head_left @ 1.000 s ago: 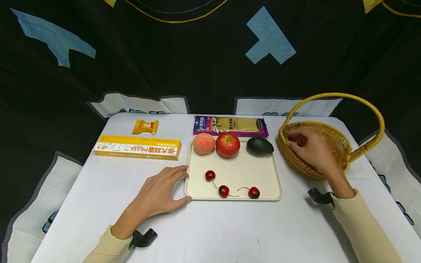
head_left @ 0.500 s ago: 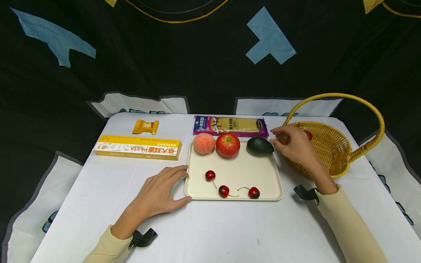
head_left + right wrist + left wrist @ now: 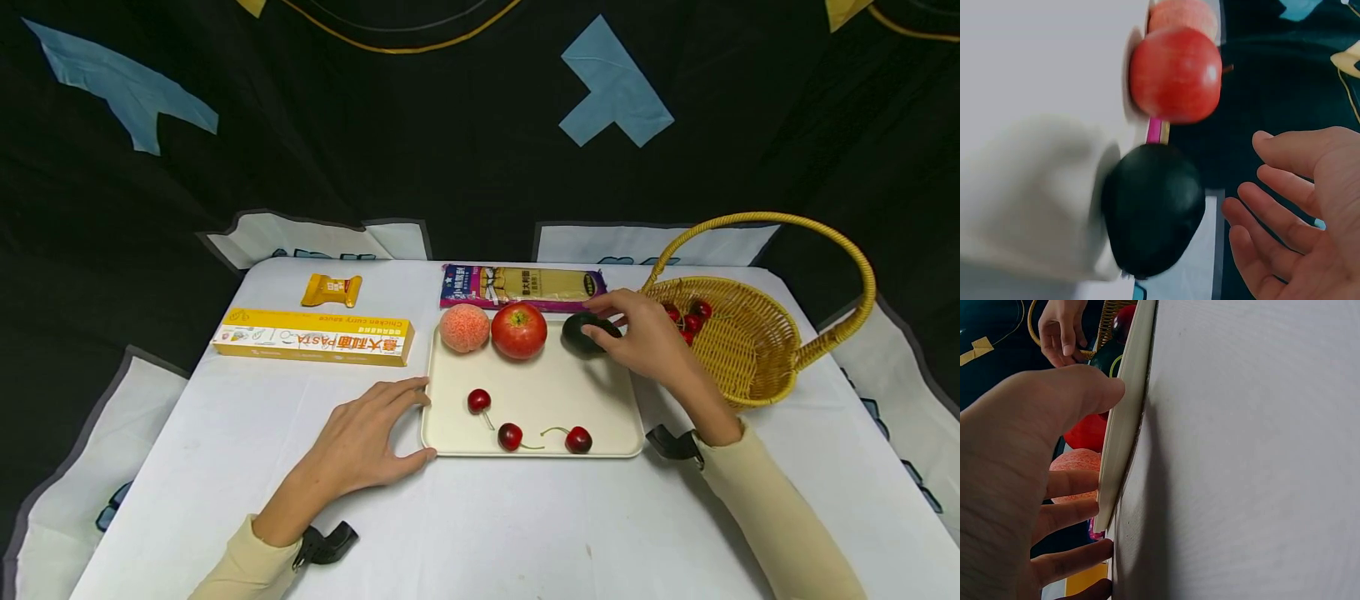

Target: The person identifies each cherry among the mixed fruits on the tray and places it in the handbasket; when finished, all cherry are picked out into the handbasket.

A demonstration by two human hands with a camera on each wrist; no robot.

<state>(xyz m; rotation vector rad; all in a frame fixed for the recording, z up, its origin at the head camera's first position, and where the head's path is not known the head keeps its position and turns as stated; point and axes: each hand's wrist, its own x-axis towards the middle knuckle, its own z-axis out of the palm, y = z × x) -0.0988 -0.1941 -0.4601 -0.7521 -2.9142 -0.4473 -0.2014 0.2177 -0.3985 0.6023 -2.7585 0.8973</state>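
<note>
A cream tray [image 3: 555, 392] lies mid-table, bearing a red apple [image 3: 518, 330], a pinkish-orange peach-like fruit [image 3: 464, 327], a dark green avocado [image 3: 576, 337] and three cherries [image 3: 510, 436]. My left hand [image 3: 360, 433] rests at the tray's left side, its thumb and fingertips at the rim; the left wrist view shows those fingers fairly straight. Reaching over the avocado in the head view is my right hand [image 3: 645, 337], with nothing in its grasp. In the right wrist view, its loosely bent fingers [image 3: 1247, 244] stand apart from the avocado [image 3: 1154, 209].
At the right stands a yellow wicker basket [image 3: 757, 342] with a tall arched handle, several cherries [image 3: 693, 321] inside. A purple-edged pasta packet [image 3: 525, 286] lies behind the tray. To the left are a yellow pasta box [image 3: 313, 337] and a small orange-yellow packet [image 3: 332, 290].
My right hand has let go of a cherry in the basket and moved left, out over the tray to the avocado. My left hand has stayed at the tray's edge.
</note>
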